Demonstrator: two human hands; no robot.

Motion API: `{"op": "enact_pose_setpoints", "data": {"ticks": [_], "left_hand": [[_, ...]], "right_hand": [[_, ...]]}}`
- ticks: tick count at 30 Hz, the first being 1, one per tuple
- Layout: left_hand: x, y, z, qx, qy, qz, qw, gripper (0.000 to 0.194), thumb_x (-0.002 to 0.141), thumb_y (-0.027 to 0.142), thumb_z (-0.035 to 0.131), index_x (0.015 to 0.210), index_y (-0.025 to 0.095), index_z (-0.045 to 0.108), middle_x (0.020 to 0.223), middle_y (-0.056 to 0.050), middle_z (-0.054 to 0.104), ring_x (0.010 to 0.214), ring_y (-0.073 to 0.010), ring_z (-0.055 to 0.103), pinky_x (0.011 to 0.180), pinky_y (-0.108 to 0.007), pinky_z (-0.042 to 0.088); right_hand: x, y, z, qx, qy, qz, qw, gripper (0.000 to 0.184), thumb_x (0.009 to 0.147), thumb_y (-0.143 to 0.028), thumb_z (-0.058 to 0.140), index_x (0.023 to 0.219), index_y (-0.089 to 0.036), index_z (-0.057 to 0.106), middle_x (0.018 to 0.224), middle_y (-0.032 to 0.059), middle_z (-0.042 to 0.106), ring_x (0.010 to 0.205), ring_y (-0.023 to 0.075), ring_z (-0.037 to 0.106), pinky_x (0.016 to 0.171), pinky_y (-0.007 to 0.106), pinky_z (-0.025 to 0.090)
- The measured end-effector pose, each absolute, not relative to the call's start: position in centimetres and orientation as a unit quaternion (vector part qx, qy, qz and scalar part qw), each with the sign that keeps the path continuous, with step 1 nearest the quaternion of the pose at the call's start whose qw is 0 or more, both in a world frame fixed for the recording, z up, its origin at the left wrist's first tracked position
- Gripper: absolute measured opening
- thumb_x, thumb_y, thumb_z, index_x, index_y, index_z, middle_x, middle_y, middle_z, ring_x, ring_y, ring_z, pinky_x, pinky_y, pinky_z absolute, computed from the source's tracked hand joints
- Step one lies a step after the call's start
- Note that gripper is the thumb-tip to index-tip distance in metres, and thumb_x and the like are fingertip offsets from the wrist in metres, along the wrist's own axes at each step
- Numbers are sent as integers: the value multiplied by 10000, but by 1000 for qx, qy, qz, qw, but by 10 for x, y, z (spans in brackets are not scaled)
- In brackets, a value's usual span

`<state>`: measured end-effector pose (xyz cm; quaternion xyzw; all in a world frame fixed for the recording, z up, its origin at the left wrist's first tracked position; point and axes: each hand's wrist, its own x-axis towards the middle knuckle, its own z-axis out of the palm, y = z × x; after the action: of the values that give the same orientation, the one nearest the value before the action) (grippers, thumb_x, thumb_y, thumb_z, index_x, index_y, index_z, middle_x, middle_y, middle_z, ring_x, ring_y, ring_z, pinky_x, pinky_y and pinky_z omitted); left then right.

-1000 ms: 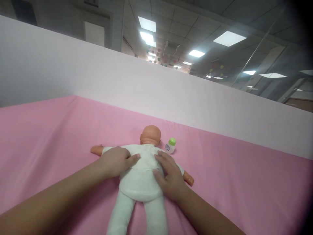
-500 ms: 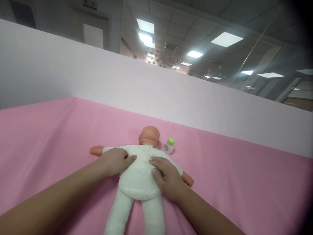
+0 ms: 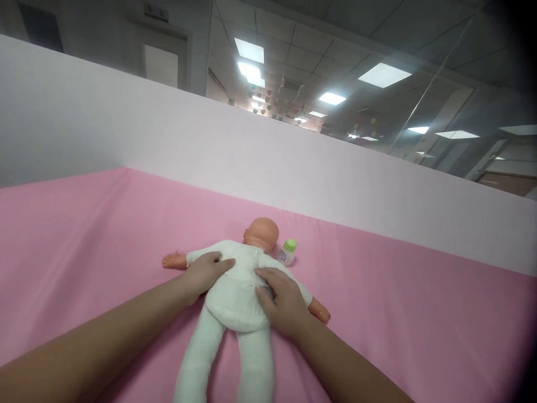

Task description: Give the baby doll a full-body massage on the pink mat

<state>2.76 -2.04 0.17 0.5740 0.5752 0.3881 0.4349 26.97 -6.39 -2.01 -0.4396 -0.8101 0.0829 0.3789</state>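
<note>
A baby doll [image 3: 241,305] with a white cloth body lies face down on the pink sheet, legs towards me and arms stretched out to the sides. My left hand [image 3: 205,274] wraps its left-hand side, thumb on the upper back; the other fingers are mostly hidden. From the opposite side, my right hand [image 3: 285,302] curves over the back with fingertips pressing the cloth. Both are closed on the torso. Close to the doll's bare head [image 3: 263,232] stands a small clear bottle [image 3: 287,254] with a green cap.
The pink sheet [image 3: 398,324] covers the surface and has creases at left and right. A white low wall [image 3: 251,151] runs along the back and bends at the left. Beyond it are glass, a doorway and lit ceiling panels.
The doll has turned slightly clockwise between my hands: its head has shifted right and its legs left. My hands keep their hold. The bottle still stands near the head.
</note>
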Motion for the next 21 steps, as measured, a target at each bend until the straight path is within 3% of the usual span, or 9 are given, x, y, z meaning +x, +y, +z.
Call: {"op": "enact_pose_setpoints", "data": {"ticks": [3, 7, 9, 11, 13, 17, 21], "left_hand": [[31, -27, 10, 584, 548, 408, 438, 442, 787, 627, 679, 806, 206, 547, 742, -2, 609, 687, -207, 578, 599, -306, 418], [33, -43, 23, 665, 528, 403, 343, 389, 855, 552, 652, 758, 219, 474, 689, 47, 488, 651, -165, 482, 570, -286, 371], [34, -53, 30, 704, 510, 385, 310, 357, 900, 516, 614, 767, 223, 459, 698, 48, 472, 663, -162, 458, 578, -285, 359], [35, -63, 36, 735, 487, 365, 300, 317, 928, 481, 587, 794, 225, 455, 726, 44, 487, 681, -164, 459, 595, -290, 361], [36, -71, 41, 759, 459, 346, 306, 282, 945, 462, 566, 831, 226, 462, 764, 35, 502, 701, -170, 471, 613, -298, 372], [36, -80, 47, 808, 387, 326, 301, 300, 967, 508, 517, 905, 214, 510, 841, -4, 548, 763, -199, 505, 654, -320, 405], [40, -86, 51, 848, 319, 327, 270, 310, 1006, 490, 450, 1018, 207, 576, 943, -48, 609, 841, -229, 540, 742, -361, 452]], "right_hand": [[268, -66, -16, -434, -817, 92, 368, 378, 957, -330, 613, 1329, -268, 633, 1305, 64, 688, 1213, 277, 611, 1069, 475, 483], [265, -75, -8, -436, -811, 150, 360, 307, 954, -391, 616, 1224, -253, 655, 1158, 67, 708, 1042, 269, 635, 932, 440, 503], [264, -78, -7, -433, -787, 239, 368, 300, 970, -487, 590, 1118, -238, 668, 1014, 55, 704, 897, 237, 634, 805, 385, 505], [263, -78, -7, -423, -730, 365, 394, 423, 987, -619, 512, 1054, -228, 659, 930, 50, 684, 816, 215, 624, 730, 350, 494], [262, -75, -9, -410, -641, 492, 424, 570, 968, -743, 426, 1110, -232, 635, 927, 57, 679, 773, 207, 630, 690, 341, 497], [259, -71, -7, -375, -491, 647, 447, 747, 916, -849, 350, 1283, -241, 580, 994, 85, 698, 791, 228, 670, 699, 368, 528], [255, -77, 2, -314, -436, 716, 446, 746, 925, -835, 354, 1260, -226, 624, 1008, 101, 718, 942, 286, 689, 809, 438, 545]]}}
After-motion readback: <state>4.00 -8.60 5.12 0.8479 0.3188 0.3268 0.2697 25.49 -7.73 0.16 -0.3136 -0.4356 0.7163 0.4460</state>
